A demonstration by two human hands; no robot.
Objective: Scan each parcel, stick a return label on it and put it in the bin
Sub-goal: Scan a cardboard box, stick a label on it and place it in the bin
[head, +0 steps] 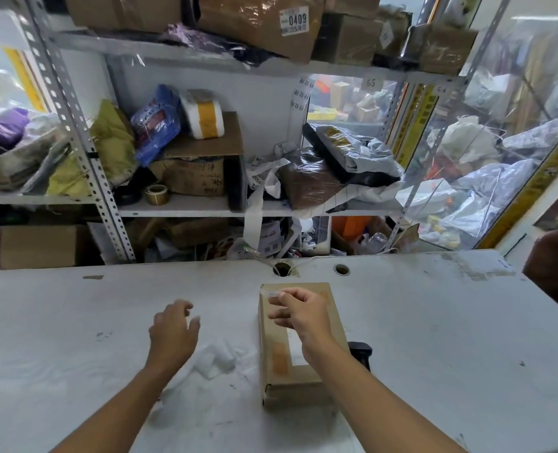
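Looking down, you have a worn white table (75, 322) under your hands, scuffed and flecked with dark marks, with two round cable holes (342, 269) near its far edge at about 12 o'clock. A brown cardboard parcel (280, 364) lies flat on it just right of centre, its long side running away from you. Your right hand (300, 313) hovers over the parcel's far end, thumb and forefinger pinching a small pale label (272, 294) at about 11 o'clock from the knuckles; the other fingers are loosely curled beneath. Whether the label already touches the cardboard you cannot tell. Your left hand (174, 328) floats above the table at 9 o'clock from the parcel, well apart from it, fingers relaxed and slightly spread, holding nothing. Between the hands lies a crumpled white scrap (218, 354) on the tabletop, just beside the parcel's left side. A dark object (360, 351) pokes out at 3 o'clock from behind the parcel and your right forearm; too hidden to name.

Beyond the table stands a perforated metal shelf rack (75, 125), crammed with cardboard boxes, plastic mailer bags and a roll of tape (156, 192). One upper box (258, 24) carries a tag reading 0409. At 2 o'clock a clear plastic sheet (516, 142) screens a heap of pale bagged parcels
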